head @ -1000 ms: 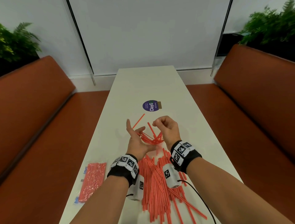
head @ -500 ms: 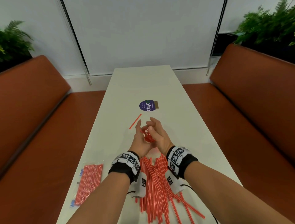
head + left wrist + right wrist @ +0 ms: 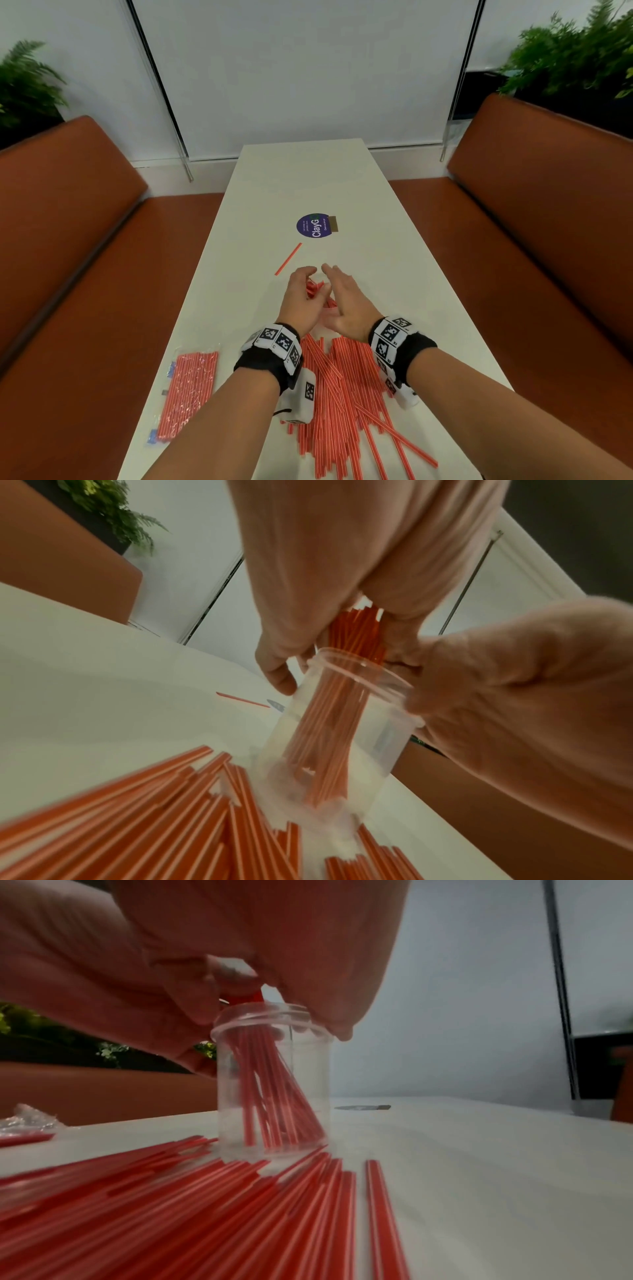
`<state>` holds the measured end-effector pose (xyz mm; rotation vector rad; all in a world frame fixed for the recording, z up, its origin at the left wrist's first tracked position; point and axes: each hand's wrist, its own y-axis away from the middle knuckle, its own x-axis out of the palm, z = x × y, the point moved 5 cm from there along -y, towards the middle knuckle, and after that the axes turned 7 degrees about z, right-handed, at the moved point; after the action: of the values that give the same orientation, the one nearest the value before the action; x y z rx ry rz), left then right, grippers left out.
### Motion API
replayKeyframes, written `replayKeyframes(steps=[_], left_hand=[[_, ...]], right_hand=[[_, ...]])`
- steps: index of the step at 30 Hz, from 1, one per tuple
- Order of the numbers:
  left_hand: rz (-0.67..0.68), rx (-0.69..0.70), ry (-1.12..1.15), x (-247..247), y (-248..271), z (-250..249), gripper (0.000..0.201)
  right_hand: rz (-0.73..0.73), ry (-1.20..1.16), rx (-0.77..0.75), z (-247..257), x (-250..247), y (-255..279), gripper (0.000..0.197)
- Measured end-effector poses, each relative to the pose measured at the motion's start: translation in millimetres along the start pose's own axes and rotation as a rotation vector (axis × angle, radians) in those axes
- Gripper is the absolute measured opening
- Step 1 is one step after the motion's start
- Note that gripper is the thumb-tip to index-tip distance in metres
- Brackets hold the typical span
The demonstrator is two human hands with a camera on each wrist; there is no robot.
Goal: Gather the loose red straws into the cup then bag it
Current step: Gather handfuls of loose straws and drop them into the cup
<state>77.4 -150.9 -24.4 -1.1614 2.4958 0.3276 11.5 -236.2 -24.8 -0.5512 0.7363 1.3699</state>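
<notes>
A clear plastic cup (image 3: 346,739) (image 3: 274,1085) stands upright on the white table (image 3: 308,178), at the far end of the loose red straws (image 3: 342,394). A bundle of red straws (image 3: 317,289) (image 3: 325,723) leans inside it. My left hand (image 3: 301,298) curls round the straw tops above the rim. From the other side my right hand (image 3: 346,301) presses against the bundle with fairly straight fingers, one fingertip (image 3: 342,1034) at the cup's rim. In the head view the hands hide the cup.
One stray straw (image 3: 288,258) lies beyond the hands, near a purple round sticker (image 3: 313,225). A sealed bag of red straws (image 3: 188,387) lies near the table's left edge. Brown benches (image 3: 68,240) flank the table on both sides.
The hands have closed in from both sides and dropped lower. The straws that fanned out between them are now squeezed into one bundle in the cup.
</notes>
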Motion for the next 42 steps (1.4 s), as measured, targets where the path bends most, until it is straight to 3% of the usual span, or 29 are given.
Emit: replayKeyframes(steps=[3, 6, 9, 13, 18, 22, 25, 30, 36, 42], left_hand=[[0.043, -0.022, 0.200, 2.3, 2.5, -4.1, 0.068], [0.034, 0.000, 0.336, 2.4, 7.2, -10.3, 0.065], [0.054, -0.010, 0.083, 5.3, 3.3, -8.3, 0.057], [0.063, -0.048, -0.146, 3.9, -2.3, -6.7, 0.057], [-0.075, -0.064, -0.007, -16.5, -5.2, -16.0, 0.060], [-0.187, -0.244, -0.110, -56.1, -27.5, -3.5, 0.045], [-0.037, -0.461, -0.426, -67.4, -53.5, 21.2, 0.043], [0.247, -0.410, -0.890, -45.5, -76.1, 33.6, 0.042], [0.316, -0.361, -1.099, -29.3, -99.6, 35.9, 0.045], [0.411, -0.390, -1.222, -25.0, -87.9, 39.5, 0.040]], right_hand=[[-0.014, 0.013, 0.002, -0.8, 0.2, -3.2, 0.098], [0.007, 0.259, 0.001, -7.0, 9.1, -9.5, 0.094], [0.060, 0.442, -0.004, -10.8, 20.6, -16.1, 0.086], [0.040, 0.445, 0.024, -8.7, 15.0, -15.2, 0.086], [0.009, 0.329, 0.074, -1.0, 4.5, -8.7, 0.089], [0.040, 0.298, 0.116, -4.8, -1.7, -7.7, 0.098], [0.051, 0.238, 0.158, -11.2, -6.8, 1.0, 0.112], [0.064, 0.185, 0.309, -34.8, -14.1, 29.2, 0.105], [0.267, 0.225, 0.465, -59.3, -6.9, 54.7, 0.098], [0.317, 0.283, 0.461, -64.7, 1.2, 56.8, 0.083]])
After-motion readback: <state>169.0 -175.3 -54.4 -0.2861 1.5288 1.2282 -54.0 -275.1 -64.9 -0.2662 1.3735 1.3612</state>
